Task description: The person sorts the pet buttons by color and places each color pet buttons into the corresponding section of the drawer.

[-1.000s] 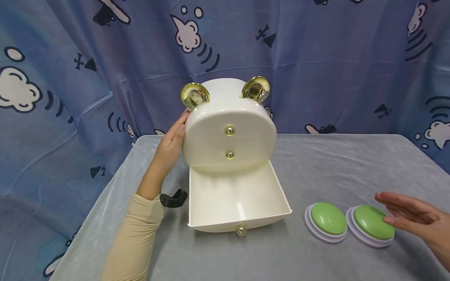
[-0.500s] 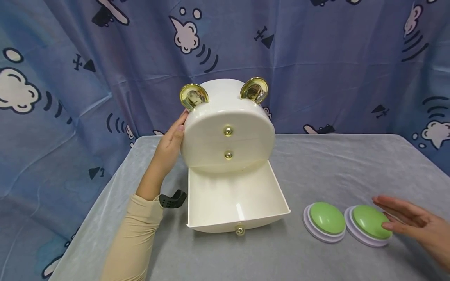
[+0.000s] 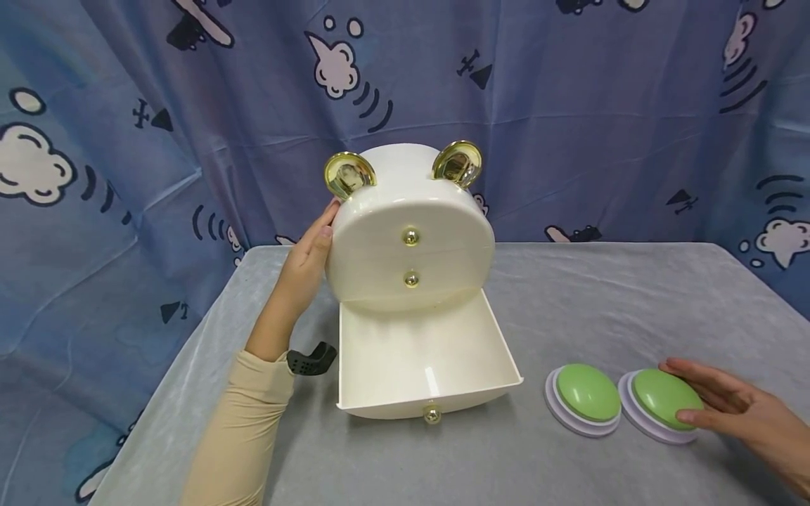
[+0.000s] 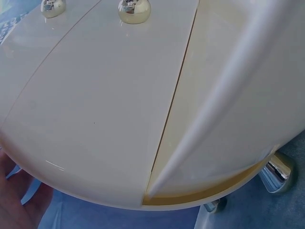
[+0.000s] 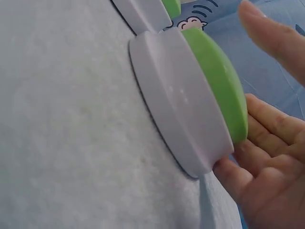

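A white rounded drawer box [image 3: 411, 211] with two gold ears stands mid-table in the head view. Its bottom drawer [image 3: 430, 351] is pulled out and bare inside; the two upper drawers with gold knobs are closed. My left hand [image 3: 302, 270] rests with extended fingers against the box's left side; its fingers [image 4: 21, 200] show at the rim in the left wrist view. To the right, my right hand [image 3: 737, 407] reaches round the right green dome button [image 3: 667, 399] on a pale lilac base. In the right wrist view its fingers [image 5: 274, 129] lie at the button's edge, the thumb lifted off.
A second green dome button [image 3: 588, 392] sits just left of the first. Grey cloth covers the table [image 3: 607, 295]. Behind it hangs a blue patterned curtain [image 3: 569, 126]. A black strap-like piece [image 3: 313, 358] sticks out at my left wrist.
My right hand has moved left toward the right green button, its fingers now at the far side of the dome. My left hand and the drawer box stay put.
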`<state>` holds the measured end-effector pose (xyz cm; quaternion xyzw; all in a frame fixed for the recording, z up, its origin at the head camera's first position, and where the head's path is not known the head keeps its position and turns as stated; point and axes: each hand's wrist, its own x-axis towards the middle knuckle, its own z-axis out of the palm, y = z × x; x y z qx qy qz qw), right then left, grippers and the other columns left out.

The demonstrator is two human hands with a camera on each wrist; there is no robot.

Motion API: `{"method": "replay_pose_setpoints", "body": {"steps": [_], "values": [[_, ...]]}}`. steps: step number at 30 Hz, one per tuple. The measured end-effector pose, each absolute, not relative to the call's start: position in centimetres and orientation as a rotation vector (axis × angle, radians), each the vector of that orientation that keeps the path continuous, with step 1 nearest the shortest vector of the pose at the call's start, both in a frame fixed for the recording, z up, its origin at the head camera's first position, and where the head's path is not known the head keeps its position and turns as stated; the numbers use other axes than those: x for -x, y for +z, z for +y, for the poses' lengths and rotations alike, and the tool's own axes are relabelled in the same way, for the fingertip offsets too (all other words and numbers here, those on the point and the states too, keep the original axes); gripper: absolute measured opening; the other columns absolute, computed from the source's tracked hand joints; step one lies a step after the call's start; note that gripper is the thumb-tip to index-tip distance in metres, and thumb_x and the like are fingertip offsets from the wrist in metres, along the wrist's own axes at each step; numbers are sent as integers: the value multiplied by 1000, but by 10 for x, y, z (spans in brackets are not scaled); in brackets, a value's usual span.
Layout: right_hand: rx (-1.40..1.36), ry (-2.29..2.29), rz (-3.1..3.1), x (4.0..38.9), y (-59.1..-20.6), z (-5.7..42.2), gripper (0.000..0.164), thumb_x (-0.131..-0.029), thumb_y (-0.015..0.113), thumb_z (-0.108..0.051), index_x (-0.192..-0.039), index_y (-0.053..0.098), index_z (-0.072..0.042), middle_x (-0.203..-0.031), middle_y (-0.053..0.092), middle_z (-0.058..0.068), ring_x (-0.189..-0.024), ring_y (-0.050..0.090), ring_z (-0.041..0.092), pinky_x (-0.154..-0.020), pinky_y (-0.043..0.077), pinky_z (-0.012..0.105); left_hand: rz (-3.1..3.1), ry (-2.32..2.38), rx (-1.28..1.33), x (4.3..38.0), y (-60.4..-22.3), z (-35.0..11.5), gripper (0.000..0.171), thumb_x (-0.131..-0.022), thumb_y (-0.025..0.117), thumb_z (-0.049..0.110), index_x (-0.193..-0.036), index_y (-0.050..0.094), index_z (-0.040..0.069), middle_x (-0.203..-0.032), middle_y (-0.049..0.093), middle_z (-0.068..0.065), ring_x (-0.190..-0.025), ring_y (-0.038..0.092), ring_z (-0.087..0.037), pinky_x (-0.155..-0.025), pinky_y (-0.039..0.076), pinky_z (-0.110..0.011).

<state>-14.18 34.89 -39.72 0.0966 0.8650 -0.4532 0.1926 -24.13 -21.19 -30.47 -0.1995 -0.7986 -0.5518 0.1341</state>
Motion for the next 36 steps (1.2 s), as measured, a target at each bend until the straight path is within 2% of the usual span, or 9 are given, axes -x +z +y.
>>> {"method": "replay_pose_setpoints", "body": {"steps": [7, 16, 27, 36], "values": [[-233, -1158, 2465, 143, -405, 348, 106, -92, 68, -47, -158, 1, 3, -160, 5, 36, -142, 9, 58, -109, 24, 73, -2334, -1594, 565, 240, -306, -213, 50, -111, 28, 28, -158, 28, 13, -167, 20, 4, -154, 15, -12, -128, 14, -36], [-176, -1125, 2451, 141, -410, 349, 110, -88, 76, -37, -157, 2, 6, -158, 5, 38, -138, 12, 58, -106, 25, 75, -2326, -1575, 572, 241, -307, -213, 49, -111, 28, 29, -157, 29, 13, -166, 22, 3, -154, 17, -13, -128, 14, -36], [-240, -1069, 2472, 143, -406, 347, 117, -84, 77, -46, -158, -1, 2, -159, 4, 37, -142, 10, 59, -106, 27, 74, -2326, -1561, 581, 243, -307, -213, 50, -111, 28, 30, -157, 29, 12, -166, 21, 3, -154, 16, -13, -128, 13, -37], [-269, -1019, 2539, 143, -410, 349, 123, -78, 80, -53, -158, 4, 1, -160, 8, 36, -141, 13, 60, -104, 28, 75, -2316, -1577, 582, 243, -306, -212, 49, -111, 27, 28, -157, 29, 12, -166, 22, 3, -154, 17, -11, -128, 14, -34]]}}
